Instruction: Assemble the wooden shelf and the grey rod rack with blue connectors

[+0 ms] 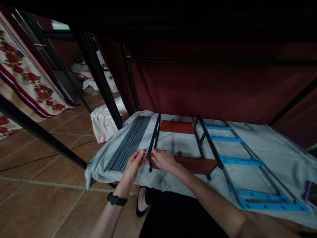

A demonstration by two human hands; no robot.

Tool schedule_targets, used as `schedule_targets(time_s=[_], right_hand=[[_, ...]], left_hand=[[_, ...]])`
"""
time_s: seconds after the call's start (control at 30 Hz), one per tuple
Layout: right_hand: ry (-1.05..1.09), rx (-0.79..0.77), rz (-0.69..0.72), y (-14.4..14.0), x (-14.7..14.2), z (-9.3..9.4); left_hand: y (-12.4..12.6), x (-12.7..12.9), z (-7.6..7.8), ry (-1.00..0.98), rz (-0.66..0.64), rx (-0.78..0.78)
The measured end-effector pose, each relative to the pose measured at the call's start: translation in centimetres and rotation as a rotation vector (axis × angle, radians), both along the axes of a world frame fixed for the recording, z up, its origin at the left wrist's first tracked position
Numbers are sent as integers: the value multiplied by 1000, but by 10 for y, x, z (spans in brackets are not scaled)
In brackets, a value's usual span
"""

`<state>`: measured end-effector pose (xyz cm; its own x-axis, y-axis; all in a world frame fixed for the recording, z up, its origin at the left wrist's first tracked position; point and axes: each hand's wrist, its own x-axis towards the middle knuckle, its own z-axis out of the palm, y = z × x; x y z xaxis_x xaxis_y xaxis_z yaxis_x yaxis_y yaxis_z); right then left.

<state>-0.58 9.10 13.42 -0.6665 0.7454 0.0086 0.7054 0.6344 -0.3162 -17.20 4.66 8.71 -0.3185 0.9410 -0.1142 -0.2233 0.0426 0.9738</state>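
A small rack of black metal side frames (155, 132) joined by reddish-brown boards (192, 164) lies on the grey cloth in front of me. At its front left corner, my left hand (135, 163) pinches something thin and small against the outer side of the black frame; I cannot make out what it is. My right hand (164, 159) is closed over the left end of the front board, just inside the same frame. To the left of the rack, several grey metal tubes (131, 142) lie side by side.
Right of the rack lie blue plastic bars (241, 162) joined by grey tubes. The grey cloth (267, 140) covers a low bed-like platform with black posts (99, 72). A dark object, possibly a phone (311, 193), is at the right edge. A cable (44, 156) crosses the tiled floor.
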Motion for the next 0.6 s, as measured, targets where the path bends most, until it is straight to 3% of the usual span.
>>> schedule_targets(time_s=[0.17, 0.37, 0.6], right_hand=[[-16, -3, -11, 0, 0, -1], [-12, -3, -7, 0, 0, -1], [-1, 6, 11, 1, 1, -2]], left_hand=[[3, 1, -1, 175, 29, 88], [-2, -1, 1, -68, -18, 2], [4, 2, -5, 93, 34, 67]])
